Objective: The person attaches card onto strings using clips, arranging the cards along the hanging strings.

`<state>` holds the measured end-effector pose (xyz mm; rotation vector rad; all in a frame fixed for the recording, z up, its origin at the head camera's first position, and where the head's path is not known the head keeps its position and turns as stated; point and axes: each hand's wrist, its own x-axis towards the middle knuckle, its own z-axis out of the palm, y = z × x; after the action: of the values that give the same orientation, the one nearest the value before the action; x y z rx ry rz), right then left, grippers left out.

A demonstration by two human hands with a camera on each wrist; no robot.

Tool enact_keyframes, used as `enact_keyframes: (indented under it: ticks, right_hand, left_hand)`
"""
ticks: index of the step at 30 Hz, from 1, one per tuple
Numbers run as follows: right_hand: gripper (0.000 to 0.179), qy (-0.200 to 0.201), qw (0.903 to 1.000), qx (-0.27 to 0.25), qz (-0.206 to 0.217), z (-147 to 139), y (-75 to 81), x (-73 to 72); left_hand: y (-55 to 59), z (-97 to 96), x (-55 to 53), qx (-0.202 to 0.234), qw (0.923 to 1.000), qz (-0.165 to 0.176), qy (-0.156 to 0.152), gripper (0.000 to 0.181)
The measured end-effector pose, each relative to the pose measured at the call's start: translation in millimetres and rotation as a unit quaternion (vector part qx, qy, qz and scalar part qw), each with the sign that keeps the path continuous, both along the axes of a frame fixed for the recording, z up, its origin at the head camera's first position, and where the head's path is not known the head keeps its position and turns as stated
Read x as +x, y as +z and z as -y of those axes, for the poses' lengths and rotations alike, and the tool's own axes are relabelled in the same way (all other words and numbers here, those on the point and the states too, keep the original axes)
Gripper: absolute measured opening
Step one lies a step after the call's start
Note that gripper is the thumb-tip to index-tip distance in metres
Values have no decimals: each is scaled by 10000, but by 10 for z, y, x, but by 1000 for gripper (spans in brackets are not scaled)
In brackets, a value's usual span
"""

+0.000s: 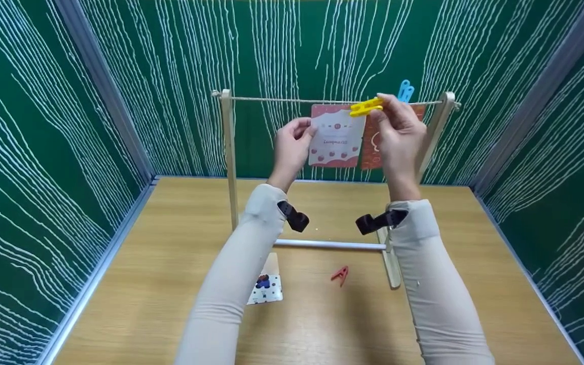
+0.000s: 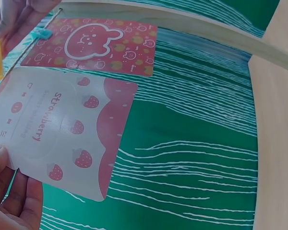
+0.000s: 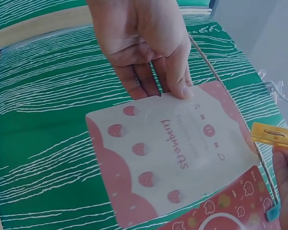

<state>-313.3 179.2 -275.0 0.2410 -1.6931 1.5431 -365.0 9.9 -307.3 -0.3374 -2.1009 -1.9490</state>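
Observation:
A white card with pink wavy borders and strawberries point(image 1: 336, 139) is pinched at its left edge by my left hand point(image 1: 293, 147). Its top edge lies along the rope point(image 1: 277, 99). My right hand point(image 1: 401, 137) pinches a yellow clothespin point(image 1: 365, 107), whose tip is at the card's upper right corner, by the rope. Beside it, a red card with a white bunny outline point(image 2: 93, 45) hangs from the rope under a blue clothespin point(image 1: 405, 91). In the right wrist view, my left thumb point(image 3: 185, 91) lies on the strawberry card's face.
The rope runs between two wooden posts point(image 1: 229, 152) joined low down by a metal bar point(image 1: 330, 245). On the table point(image 1: 312, 324) lie a red clothespin point(image 1: 340, 275) and a card with a small bear figure point(image 1: 270, 289), partly behind my left forearm. Green, white-streaked walls surround the table.

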Motion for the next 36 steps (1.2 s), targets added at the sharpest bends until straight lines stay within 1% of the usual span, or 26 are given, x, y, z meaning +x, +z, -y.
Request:
enact_keyframes:
  ticks: [5,8,10,14,17,20,22,24,29,33,36]
  right_hand:
    - [28,-11,9991,-10,-434,34,62,-59]
    - [26,-88,9985,39,-532,45,87,-84]
    - [27,-136,9988,54,-459,52,103,-92]
    - [27,-235,9997,104,-55,71,146,-90]
    - [27,-273,9992,124,253,100,195,-59]
    - [26,-343,9983,209,423,124,249,-21]
    - [27,-350,9978,256,497,121,268,-25]
    - [27,-353,9973,344,538,105,269,-57]
    - [27,-189,9972,536,489,64,232,-158]
    - [27,-201,9956,800,441,79,226,-174]
    - [26,-233,9939,1029,321,102,216,-177]
  left_hand:
    - [20,-1,-1,-40,10000,-21,47,23]
    - [42,-9,2,-71,9999,-32,64,23]
    - [51,-14,2,-71,10000,-13,52,23]
    - [63,-17,-7,-133,9999,-39,40,22]
    - [64,-15,-13,-179,9998,-39,55,21]
    - [63,-20,-15,-196,9998,-22,41,21]
    - [64,-26,-12,-204,9998,-21,25,21]
    - [62,-31,-12,-219,9998,-19,19,22]
    - [48,-27,-10,-256,9997,11,62,22]
    - [19,-20,-3,-265,9996,64,104,23]
    - [-3,-22,-3,-284,9995,89,123,23]
